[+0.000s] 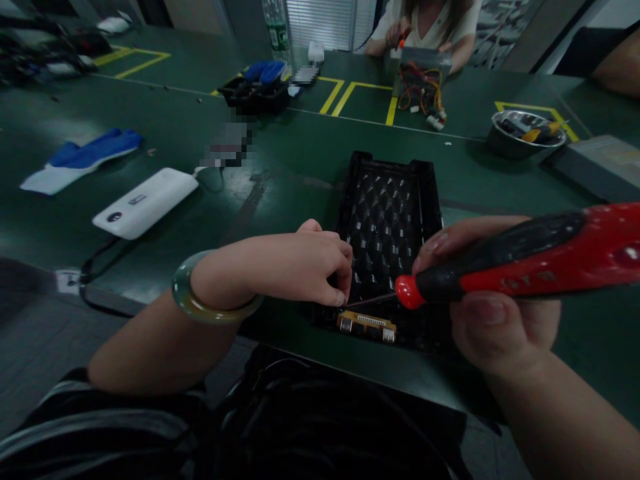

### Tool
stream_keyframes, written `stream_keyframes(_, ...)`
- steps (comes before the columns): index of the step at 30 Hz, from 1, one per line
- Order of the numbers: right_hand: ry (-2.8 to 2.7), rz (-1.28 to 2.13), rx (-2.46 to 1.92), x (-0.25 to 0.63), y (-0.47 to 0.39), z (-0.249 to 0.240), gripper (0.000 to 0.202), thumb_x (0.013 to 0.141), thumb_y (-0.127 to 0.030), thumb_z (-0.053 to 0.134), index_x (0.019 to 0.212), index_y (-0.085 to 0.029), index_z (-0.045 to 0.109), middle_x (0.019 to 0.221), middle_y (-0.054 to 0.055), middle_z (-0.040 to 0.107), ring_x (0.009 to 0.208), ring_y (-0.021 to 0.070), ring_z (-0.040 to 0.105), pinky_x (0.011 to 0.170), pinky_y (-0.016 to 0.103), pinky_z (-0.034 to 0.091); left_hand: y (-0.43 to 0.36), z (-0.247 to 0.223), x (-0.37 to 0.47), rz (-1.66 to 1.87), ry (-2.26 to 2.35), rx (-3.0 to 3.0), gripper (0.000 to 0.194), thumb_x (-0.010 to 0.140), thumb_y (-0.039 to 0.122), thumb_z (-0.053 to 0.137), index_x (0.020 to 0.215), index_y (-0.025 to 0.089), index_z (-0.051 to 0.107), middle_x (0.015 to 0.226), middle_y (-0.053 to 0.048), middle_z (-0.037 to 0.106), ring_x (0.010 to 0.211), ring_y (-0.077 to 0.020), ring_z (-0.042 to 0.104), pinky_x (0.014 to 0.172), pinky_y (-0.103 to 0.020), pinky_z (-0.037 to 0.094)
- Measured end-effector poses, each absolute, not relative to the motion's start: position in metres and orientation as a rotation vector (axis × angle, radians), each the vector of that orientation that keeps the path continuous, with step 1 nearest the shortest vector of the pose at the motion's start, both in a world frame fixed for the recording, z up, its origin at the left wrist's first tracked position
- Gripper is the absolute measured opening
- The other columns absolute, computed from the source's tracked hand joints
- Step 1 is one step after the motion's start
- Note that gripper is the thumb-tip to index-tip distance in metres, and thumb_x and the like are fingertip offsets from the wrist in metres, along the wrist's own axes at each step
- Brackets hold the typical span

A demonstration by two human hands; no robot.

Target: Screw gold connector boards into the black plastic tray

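My right hand [495,313] is wrapped round a red and black screwdriver [520,260]. Its thin shaft points left, and the tip is near the fingertips of my left hand [325,267]. Those fingers are pinched together over the lower left of a black plastic panel [425,247] with a diamond-patterned inside; what they hold, if anything, is too small to see. Just below the shaft, a small orange-brown circuit board [370,321] with metal ports lies at the panel's near end.
To the left on the green table [280,193] lie a white power bank [146,203] and a blue-white glove [83,160]. Farther back are a black tray [255,93], a metal bowl [525,133] and a person [425,27] behind a metal box with wires [425,73].
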State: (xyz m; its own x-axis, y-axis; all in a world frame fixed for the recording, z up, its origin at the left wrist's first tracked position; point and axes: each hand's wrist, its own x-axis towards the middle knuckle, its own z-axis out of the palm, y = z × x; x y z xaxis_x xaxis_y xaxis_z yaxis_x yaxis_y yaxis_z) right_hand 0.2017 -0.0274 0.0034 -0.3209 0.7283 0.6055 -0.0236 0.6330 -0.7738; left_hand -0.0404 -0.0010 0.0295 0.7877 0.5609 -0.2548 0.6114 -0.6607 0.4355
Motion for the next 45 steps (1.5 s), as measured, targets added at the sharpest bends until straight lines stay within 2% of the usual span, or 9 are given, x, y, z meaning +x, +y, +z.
stream_keyframes(3, -1.752, 0.846, -0.463, 0.197, -0.029, 0.011, 0.008, 0.086, -0.029, 0.075, 0.091, -0.027, 0.069, 0.102, 0.005, 0.072, 0.081, 0.0216, 0.069, 0.075, 0.040, 0.063, -0.001, 0.031, -0.041, -0.132, 0.875, 2.449, 0.015, 0.091, 0.028, 0.068, 0.087, 0.026, 0.082, 0.105, 0.001, 0.075, 0.103, -0.0195, 0.062, 0.094, -0.035, 0.029)
stream_keyframes(7, -1.781, 0.913, -0.442, 0.197, -0.032, 0.015, 0.039, 0.078, -0.015, 0.081, 0.113, -0.028, 0.070, 0.104, 0.005, 0.076, 0.087, 0.0247, 0.074, 0.087, 0.044, 0.065, -0.001, 0.030, -0.042, -0.099, 0.865, 2.440, 0.016, 0.092, 0.030, 0.067, 0.088, 0.026, 0.081, 0.104, 0.001, 0.074, 0.103, -0.0200, 0.062, 0.094, -0.036, 0.029)
stream_keyframes(10, -1.782, 0.937, -0.476, 0.197, -0.036, 0.016, 0.060, 0.082, -0.019, 0.077, 0.138, -0.030, 0.058, 0.107, 0.006, 0.077, 0.084, 0.0250, 0.074, 0.081, 0.045, 0.064, -0.001, 0.027, -0.043, -0.073, 0.858, 2.443, 0.015, 0.092, 0.031, 0.068, 0.086, 0.026, 0.081, 0.101, 0.001, 0.074, 0.101, -0.0197, 0.062, 0.091, -0.036, 0.028)
stream_keyframes(16, -1.703, 1.134, -0.387, 0.193, -0.035, 0.016, 0.042, 0.092, -0.026, 0.066, 0.133, -0.028, 0.057, 0.102, 0.006, 0.073, 0.079, 0.0202, 0.069, 0.068, 0.037, 0.061, 0.000, 0.026, -0.043, -0.061, 0.841, 2.456, 0.015, 0.093, 0.031, 0.068, 0.087, 0.027, 0.081, 0.106, 0.001, 0.075, 0.105, -0.0196, 0.063, 0.095, -0.037, 0.027)
stream_keyframes(24, -1.789, 0.845, -0.438, 0.196, -0.026, 0.022, 0.064, 0.071, -0.037, 0.093, 0.130, -0.028, 0.069, 0.097, 0.003, 0.070, 0.080, 0.0200, 0.066, 0.072, 0.035, 0.063, -0.001, 0.031, -0.041, -0.089, 0.874, 2.419, 0.014, 0.091, 0.029, 0.069, 0.084, 0.026, 0.081, 0.102, 0.001, 0.075, 0.102, -0.0192, 0.063, 0.091, -0.035, 0.029)
stream_keyframes(29, -1.746, 0.936, -0.430, 0.194, -0.034, 0.026, 0.087, 0.078, -0.016, 0.086, 0.154, -0.030, 0.047, 0.103, 0.003, 0.073, 0.086, 0.0191, 0.071, 0.077, 0.032, 0.065, -0.002, 0.031, -0.041, -0.093, 0.865, 2.403, 0.015, 0.092, 0.030, 0.069, 0.084, 0.025, 0.080, 0.104, 0.001, 0.076, 0.105, -0.0195, 0.063, 0.093, -0.036, 0.028)
stream_keyframes(36, -1.791, 1.032, -0.477, 0.194, -0.039, 0.028, 0.055, 0.094, -0.027, 0.069, 0.146, -0.031, 0.052, 0.102, 0.004, 0.072, 0.081, 0.0190, 0.071, 0.073, 0.035, 0.066, 0.000, 0.027, -0.041, -0.065, 0.836, 2.412, 0.015, 0.093, 0.030, 0.069, 0.085, 0.026, 0.081, 0.104, 0.002, 0.075, 0.102, -0.0188, 0.063, 0.092, -0.036, 0.027)
stream_keyframes(40, -1.800, 0.937, -0.455, 0.196, -0.032, 0.023, 0.069, 0.081, -0.036, 0.086, 0.143, -0.031, 0.057, 0.098, 0.002, 0.070, 0.083, 0.0196, 0.068, 0.073, 0.035, 0.064, 0.000, 0.028, -0.042, -0.071, 0.863, 2.404, 0.014, 0.091, 0.031, 0.071, 0.083, 0.027, 0.081, 0.102, 0.002, 0.075, 0.100, -0.0184, 0.063, 0.089, -0.036, 0.026)
stream_keyframes(45, -1.756, 0.990, -0.439, 0.195, -0.030, 0.023, 0.093, 0.076, -0.019, 0.089, 0.156, -0.034, 0.044, 0.093, -0.002, 0.073, 0.076, 0.0155, 0.068, 0.069, 0.027, 0.063, -0.001, 0.029, -0.041, -0.075, 0.870, 2.404, 0.013, 0.091, 0.030, 0.070, 0.084, 0.025, 0.081, 0.103, 0.002, 0.075, 0.103, -0.0186, 0.063, 0.090, -0.036, 0.027)
